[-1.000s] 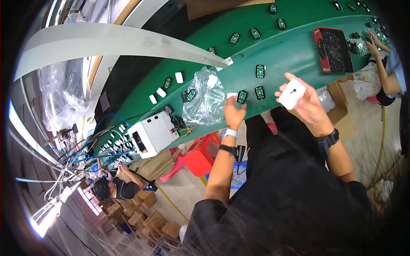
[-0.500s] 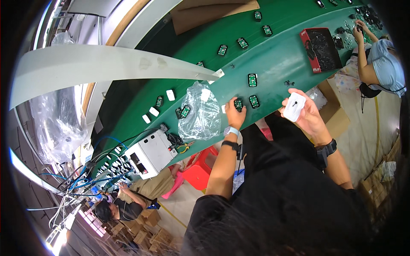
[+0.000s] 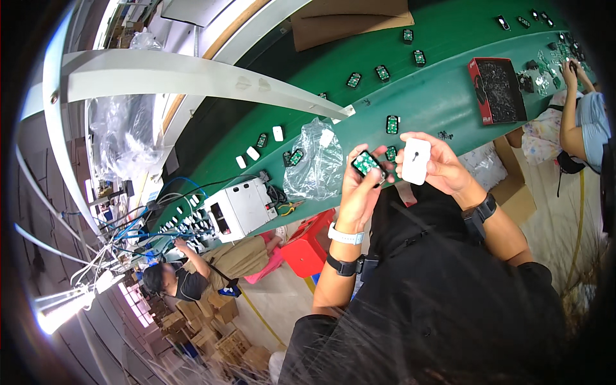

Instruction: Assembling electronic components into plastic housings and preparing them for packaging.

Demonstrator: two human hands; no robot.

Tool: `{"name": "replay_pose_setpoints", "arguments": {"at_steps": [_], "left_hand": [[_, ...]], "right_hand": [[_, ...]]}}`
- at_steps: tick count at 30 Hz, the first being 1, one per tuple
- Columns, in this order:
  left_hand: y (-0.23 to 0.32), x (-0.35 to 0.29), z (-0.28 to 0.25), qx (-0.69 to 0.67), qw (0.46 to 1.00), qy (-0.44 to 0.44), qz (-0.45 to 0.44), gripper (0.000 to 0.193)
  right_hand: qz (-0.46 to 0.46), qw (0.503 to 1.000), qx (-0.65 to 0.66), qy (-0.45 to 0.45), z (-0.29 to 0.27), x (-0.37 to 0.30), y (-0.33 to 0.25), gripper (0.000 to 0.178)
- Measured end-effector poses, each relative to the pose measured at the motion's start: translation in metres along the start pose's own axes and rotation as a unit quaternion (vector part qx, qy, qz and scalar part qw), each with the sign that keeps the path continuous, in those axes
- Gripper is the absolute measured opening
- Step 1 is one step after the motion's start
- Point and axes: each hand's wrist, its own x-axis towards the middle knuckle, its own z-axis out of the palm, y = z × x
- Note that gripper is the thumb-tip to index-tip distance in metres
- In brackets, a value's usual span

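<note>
Over the bench's near edge, my left hand grips a black housing with a green circuit board in it, board side up. Close beside it on the right, my right hand holds a white plastic cover between thumb and fingers. A small dark piece sits on the cover's face. The cover and the housing are apart. Just behind my hands, another circuit-board housing is partly hidden, and one more board unit lies farther back on the green bench.
A clear plastic bag and a white box-shaped machine are on the left. A red-sided box of black parts stands at right, past a cardboard box. A metal post spans the upper left. Other people work at both ends.
My left hand has lifted the circuit-board housing off the bench and brought it nearer. My right hand has moved the white cover left beside it. The view has shifted.
</note>
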Motion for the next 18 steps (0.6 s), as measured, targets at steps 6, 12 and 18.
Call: {"name": "replay_pose_setpoints", "arguments": {"at_steps": [6, 12, 18], "left_hand": [[0.024, -0.021, 0.052, -0.084, 0.996, -0.008, -0.003, 0.061], [0.020, -0.024, 0.085, 0.248, 0.964, 0.080, 0.057, 0.053], [0.010, -0.011, 0.108, 0.263, 0.959, 0.087, 0.064, 0.051]], "right_hand": [[-0.025, 1.000, -0.013, 0.009, 0.004, -0.007, -0.014, 0.069], [-0.026, 0.990, -0.133, 0.038, 0.009, -0.017, -0.024, 0.066], [-0.091, 0.972, -0.201, 0.087, 0.019, -0.019, -0.034, 0.063]]}}
